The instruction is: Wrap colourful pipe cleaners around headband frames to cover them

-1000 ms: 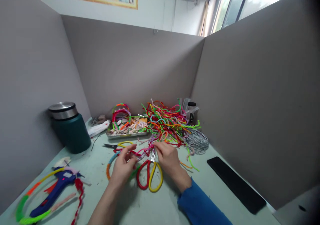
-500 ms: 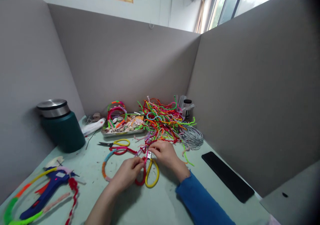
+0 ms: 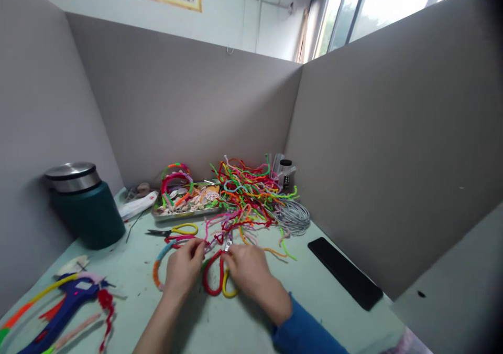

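My left hand (image 3: 184,266) is closed in a pinch on a pink pipe cleaner (image 3: 206,229), which rises from its fingertips toward the heap behind. My right hand (image 3: 251,270) has its fingers closed at the pivot of a pair of scissors and partly covers the yellow handle. These scissors (image 3: 213,274) have one red and one yellow handle, and their blades point away among loose strands. Beside my left hand, partly hidden by it, lies a ring wrapped in orange and blue (image 3: 156,272). A second pair of scissors (image 3: 184,229) lies behind it.
A big heap of coloured pipe cleaners (image 3: 251,186) and coiled grey wire (image 3: 294,217) stand at the back. Left of them is a metal tray (image 3: 188,215) of small pieces. A green flask (image 3: 88,215) and blue glue gun (image 3: 58,312) are left, a black slab (image 3: 346,272) right.
My left hand has moved left and up, drawing the pink pipe cleaner away from the scissors. My right hand has come down onto the scissors. The view has shifted slightly.
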A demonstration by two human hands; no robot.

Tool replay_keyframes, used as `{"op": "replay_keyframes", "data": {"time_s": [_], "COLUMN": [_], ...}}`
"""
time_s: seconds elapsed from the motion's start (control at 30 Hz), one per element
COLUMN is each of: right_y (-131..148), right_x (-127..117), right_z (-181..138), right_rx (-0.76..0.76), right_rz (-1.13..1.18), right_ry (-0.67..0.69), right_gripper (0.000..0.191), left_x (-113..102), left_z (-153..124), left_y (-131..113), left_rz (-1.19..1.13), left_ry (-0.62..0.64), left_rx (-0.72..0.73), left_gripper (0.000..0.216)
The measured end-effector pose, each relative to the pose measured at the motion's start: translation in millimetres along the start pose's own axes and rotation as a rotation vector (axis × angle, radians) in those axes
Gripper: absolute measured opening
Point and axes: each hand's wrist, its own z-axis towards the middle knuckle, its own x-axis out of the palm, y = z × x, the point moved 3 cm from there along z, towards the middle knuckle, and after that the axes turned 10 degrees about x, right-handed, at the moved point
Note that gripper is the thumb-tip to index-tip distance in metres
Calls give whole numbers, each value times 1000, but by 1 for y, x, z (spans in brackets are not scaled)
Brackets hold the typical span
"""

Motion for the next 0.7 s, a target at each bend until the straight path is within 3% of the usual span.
{"op": "replay_keyframes", "data": {"time_s": [0.2,0.33,0.47,0.57,0.7], "right_y": [16,-3,-30,-44,-45], "right_x": [16,-2,-23,-30,-21], "right_z": [-21,-25,-42,-47,-36], "right_rx": [98,107,-18,-19,11], "right_rz": [-98,-201,-238,-198,-76], "right_ry": [90,219,354,351,241], "right_gripper": [26,36,35,34,40], "left_x": [-2,-5,-7,-7,-7], "left_z": [1,0,-1,-2,-3], "left_y": [5,5,1,-2,-3], "left_rz": [-74,-32,-31,-44,-89], "left_ry": [-34,-38,-28,-42,-70], "left_rx": [-29,-44,-45,8,15], "left_gripper": [34,33,31,28,25]}}
